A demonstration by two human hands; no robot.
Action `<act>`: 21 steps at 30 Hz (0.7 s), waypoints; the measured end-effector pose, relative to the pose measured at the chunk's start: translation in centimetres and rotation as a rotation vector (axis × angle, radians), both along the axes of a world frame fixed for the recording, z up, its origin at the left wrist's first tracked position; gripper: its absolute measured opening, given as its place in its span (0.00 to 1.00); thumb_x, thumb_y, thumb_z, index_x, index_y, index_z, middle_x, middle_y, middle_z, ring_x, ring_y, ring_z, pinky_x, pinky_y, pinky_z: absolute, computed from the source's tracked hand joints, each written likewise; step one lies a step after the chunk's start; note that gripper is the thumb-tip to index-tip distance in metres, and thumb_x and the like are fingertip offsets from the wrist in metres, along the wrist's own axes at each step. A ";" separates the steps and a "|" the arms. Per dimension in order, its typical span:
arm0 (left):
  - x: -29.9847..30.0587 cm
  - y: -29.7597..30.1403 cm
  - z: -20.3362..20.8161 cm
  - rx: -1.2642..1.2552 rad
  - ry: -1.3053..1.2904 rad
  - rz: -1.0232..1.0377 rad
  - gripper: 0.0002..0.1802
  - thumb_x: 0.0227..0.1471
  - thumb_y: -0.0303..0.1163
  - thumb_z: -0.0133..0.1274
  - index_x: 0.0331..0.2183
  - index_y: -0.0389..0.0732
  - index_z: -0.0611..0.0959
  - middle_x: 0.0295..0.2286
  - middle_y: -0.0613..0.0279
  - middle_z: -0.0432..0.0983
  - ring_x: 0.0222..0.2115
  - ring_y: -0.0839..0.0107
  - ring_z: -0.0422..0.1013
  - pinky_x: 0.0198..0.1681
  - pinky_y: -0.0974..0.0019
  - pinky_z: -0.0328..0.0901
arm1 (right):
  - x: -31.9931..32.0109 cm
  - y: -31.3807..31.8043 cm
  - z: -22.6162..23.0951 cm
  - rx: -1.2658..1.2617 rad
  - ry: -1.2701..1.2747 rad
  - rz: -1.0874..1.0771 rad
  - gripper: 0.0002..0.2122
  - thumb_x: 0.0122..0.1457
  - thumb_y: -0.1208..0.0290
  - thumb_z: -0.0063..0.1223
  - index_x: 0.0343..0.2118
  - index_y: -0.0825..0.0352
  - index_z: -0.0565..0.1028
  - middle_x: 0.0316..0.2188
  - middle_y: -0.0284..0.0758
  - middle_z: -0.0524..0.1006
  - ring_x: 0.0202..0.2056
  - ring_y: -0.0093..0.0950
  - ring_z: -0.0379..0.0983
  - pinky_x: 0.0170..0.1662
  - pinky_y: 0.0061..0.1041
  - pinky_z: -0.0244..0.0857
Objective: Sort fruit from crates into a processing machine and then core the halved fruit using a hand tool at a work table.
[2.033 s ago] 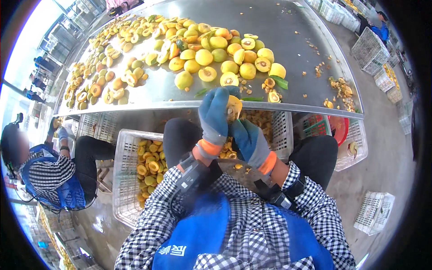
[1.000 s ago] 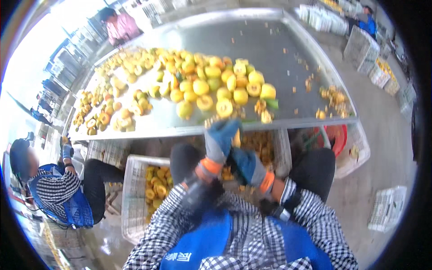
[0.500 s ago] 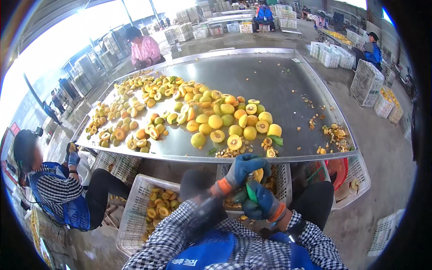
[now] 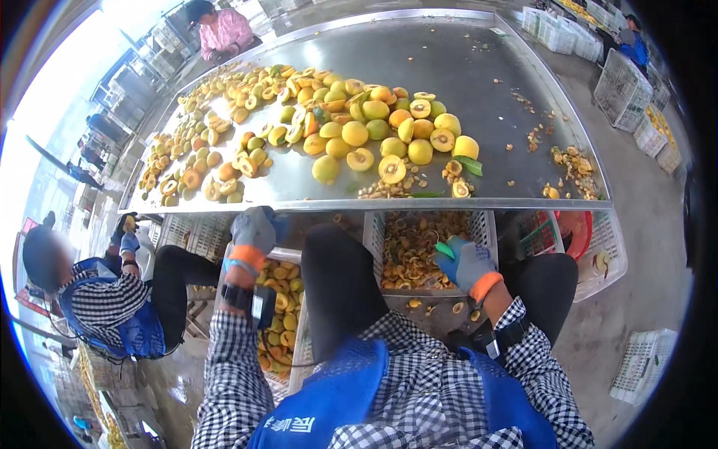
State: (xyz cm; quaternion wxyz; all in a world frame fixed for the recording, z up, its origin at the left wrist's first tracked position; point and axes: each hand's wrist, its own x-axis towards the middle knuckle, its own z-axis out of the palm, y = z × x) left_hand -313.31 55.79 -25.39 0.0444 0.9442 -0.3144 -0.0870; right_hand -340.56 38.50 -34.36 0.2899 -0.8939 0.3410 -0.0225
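Observation:
My left hand point(image 4: 256, 230), in a blue-grey glove, hangs over the white crate point(image 4: 302, 346) of halved yellow peaches point(image 4: 284, 329), just below the table's near edge. Its fingers are smeared and partly turned away, so I cannot make out whether anything is in them. My right hand point(image 4: 470, 263), gloved alike, is closed around a small tool with a green handle point(image 4: 445, 250); the tool's working end is not clear. Beneath that hand, between my knees, a second crate point(image 4: 491, 238) holds peach scraps point(image 4: 419, 243).
Whole and halved peaches point(image 4: 393, 169) lie heaped on the metal table point(image 4: 449, 71), with pits and scraps point(image 4: 574, 166) at its right. A red basin point(image 4: 577, 233) stands under the right corner. One co-worker point(image 4: 112, 303) sits at left; another in pink point(image 4: 226, 34) stands beyond.
My hands were together around a peach piece before me; now they are apart. The left has swung left over the crate, the right has moved slightly right and up. The view has tilted down.

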 end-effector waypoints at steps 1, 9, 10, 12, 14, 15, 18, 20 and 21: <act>1.1 -0.2 -1.0 -0.084 -0.151 -0.077 0.20 0.36 0.41 0.51 0.33 0.38 0.74 0.32 0.50 0.70 0.29 0.58 0.68 0.32 0.62 0.62 | 0.0 0.2 0.7 -0.001 0.001 0.000 0.14 0.48 0.58 0.43 0.31 0.64 0.70 0.26 0.43 0.71 0.30 0.42 0.67 0.33 0.37 0.60; 3.8 -10.5 -4.2 0.032 -0.071 -0.485 0.28 0.33 0.37 0.55 0.41 0.45 0.70 0.39 0.53 0.65 0.39 0.63 0.64 0.42 0.66 0.58 | 2.1 2.8 0.6 0.080 -0.194 0.219 0.14 0.47 0.58 0.44 0.33 0.61 0.68 0.31 0.41 0.70 0.33 0.41 0.66 0.35 0.35 0.60; 4.4 -11.1 -4.4 0.029 -0.073 -0.496 0.28 0.33 0.37 0.55 0.41 0.45 0.70 0.39 0.53 0.65 0.39 0.63 0.64 0.42 0.66 0.58 | 2.1 2.2 0.8 0.092 -0.141 0.181 0.15 0.47 0.59 0.46 0.36 0.60 0.68 0.32 0.42 0.70 0.34 0.41 0.66 0.36 0.34 0.60; 7.0 -10.0 -5.6 -0.154 0.103 -0.476 0.26 0.32 0.37 0.54 0.40 0.48 0.71 0.35 0.54 0.69 0.33 0.63 0.67 0.35 0.67 0.62 | 1.5 1.6 0.2 0.017 -0.245 0.211 0.14 0.47 0.60 0.46 0.36 0.59 0.68 0.32 0.42 0.70 0.34 0.41 0.66 0.37 0.34 0.60; 8.4 -8.7 -6.1 -0.677 0.852 -0.362 0.24 0.37 0.36 0.48 0.40 0.39 0.70 0.30 0.56 0.71 0.28 0.65 0.69 0.31 0.68 0.64 | 1.2 1.6 1.3 -0.051 -0.434 0.189 0.13 0.46 0.64 0.48 0.35 0.61 0.70 0.30 0.42 0.71 0.33 0.40 0.67 0.37 0.33 0.61; 7.8 -8.4 -4.8 -0.872 1.428 -0.184 0.21 0.44 0.37 0.41 0.40 0.35 0.70 0.30 0.56 0.72 0.27 0.66 0.69 0.31 0.65 0.65 | 1.5 1.6 1.7 -0.044 -0.433 0.182 0.13 0.46 0.64 0.48 0.35 0.61 0.70 0.30 0.42 0.71 0.33 0.40 0.67 0.37 0.33 0.61; 0.1 -7.3 -1.4 -1.119 1.214 -0.570 0.25 0.48 0.43 0.37 0.42 0.33 0.65 0.35 0.53 0.67 0.34 0.68 0.67 0.30 0.70 0.66 | 2.7 2.2 3.6 0.000 -0.681 0.077 0.09 0.47 0.68 0.48 0.31 0.65 0.71 0.26 0.42 0.72 0.28 0.39 0.69 0.30 0.31 0.63; -4.2 -7.2 -1.0 -1.274 1.567 -0.342 0.26 0.48 0.46 0.39 0.41 0.33 0.66 0.34 0.56 0.67 0.33 0.69 0.67 0.30 0.71 0.65 | 3.9 2.8 4.8 -0.084 -0.705 0.110 0.09 0.47 0.67 0.47 0.30 0.66 0.70 0.24 0.42 0.72 0.27 0.40 0.69 0.29 0.32 0.63; -6.0 -7.3 -1.2 -1.307 1.325 -0.395 0.27 0.48 0.47 0.39 0.40 0.32 0.67 0.34 0.56 0.67 0.32 0.71 0.67 0.33 0.69 0.65 | 4.1 2.9 5.3 -0.168 -0.746 0.147 0.09 0.48 0.66 0.46 0.29 0.66 0.70 0.23 0.43 0.72 0.26 0.40 0.69 0.28 0.33 0.63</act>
